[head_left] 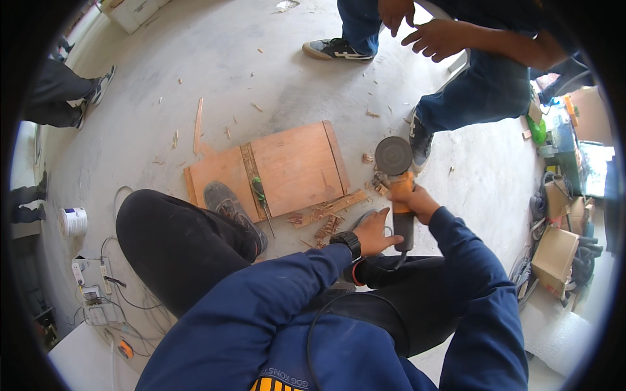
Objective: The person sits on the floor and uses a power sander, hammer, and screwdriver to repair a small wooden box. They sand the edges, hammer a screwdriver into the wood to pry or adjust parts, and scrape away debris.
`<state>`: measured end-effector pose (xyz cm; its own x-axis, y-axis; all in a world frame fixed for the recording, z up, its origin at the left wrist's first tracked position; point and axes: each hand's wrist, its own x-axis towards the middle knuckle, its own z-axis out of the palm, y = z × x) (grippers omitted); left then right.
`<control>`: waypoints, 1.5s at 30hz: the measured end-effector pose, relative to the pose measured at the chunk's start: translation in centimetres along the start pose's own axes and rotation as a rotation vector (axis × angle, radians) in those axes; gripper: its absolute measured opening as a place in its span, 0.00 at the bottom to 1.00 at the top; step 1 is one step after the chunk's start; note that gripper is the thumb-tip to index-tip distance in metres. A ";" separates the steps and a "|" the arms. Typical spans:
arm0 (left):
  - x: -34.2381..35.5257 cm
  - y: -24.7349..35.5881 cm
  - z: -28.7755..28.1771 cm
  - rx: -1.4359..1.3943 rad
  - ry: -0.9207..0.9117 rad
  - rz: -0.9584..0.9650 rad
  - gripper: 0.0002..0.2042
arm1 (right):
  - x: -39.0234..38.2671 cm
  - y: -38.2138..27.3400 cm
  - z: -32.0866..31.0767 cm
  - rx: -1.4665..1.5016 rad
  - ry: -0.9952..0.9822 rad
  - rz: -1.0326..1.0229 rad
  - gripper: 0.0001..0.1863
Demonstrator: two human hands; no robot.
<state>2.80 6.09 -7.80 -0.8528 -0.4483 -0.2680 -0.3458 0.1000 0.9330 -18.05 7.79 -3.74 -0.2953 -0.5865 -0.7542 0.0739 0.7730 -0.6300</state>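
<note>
An orange and black angle grinder (404,223) is upright in the view, its dark disc (394,154) at the top, gripped around the body by my right hand (416,199). Just left of the grinder's lower end, my left hand (375,232) has its fingers apart and holds nothing. A reddish wooden board (297,163) lies on the floor under my left shoe (222,205), with a roughened strip across it. A screwdriver with a green handle (258,188) lies on that strip. Broken wood pieces (329,223) are scattered beside the board's lower right.
A co-worker (469,98) is close by at upper right, hands (432,39) raised; another person's legs (68,88) are at left. Power strips with cables (98,287) and a white bucket (73,221) sit at left. Cardboard boxes and clutter (554,257) line the right.
</note>
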 end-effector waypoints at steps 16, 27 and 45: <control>-5.8 -23.3 -17.7 0.523 0.743 -0.874 0.36 | -4.1 15.1 -14.3 0.013 0.255 0.134 0.33; -8.8 -35.0 -22.4 -0.013 0.569 -0.729 0.18 | -5.3 38.2 -1.8 0.990 0.764 0.293 0.23; 7.9 -12.4 -19.4 0.136 0.410 -0.520 0.16 | -5.7 37.0 3.4 0.890 0.474 0.400 0.21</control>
<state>7.92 -15.93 -16.83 -0.3543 -0.7663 -0.5359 -0.7401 -0.1205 0.6616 -10.43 38.91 -23.40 -0.4198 -0.0300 -0.9071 0.8548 0.3229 -0.4063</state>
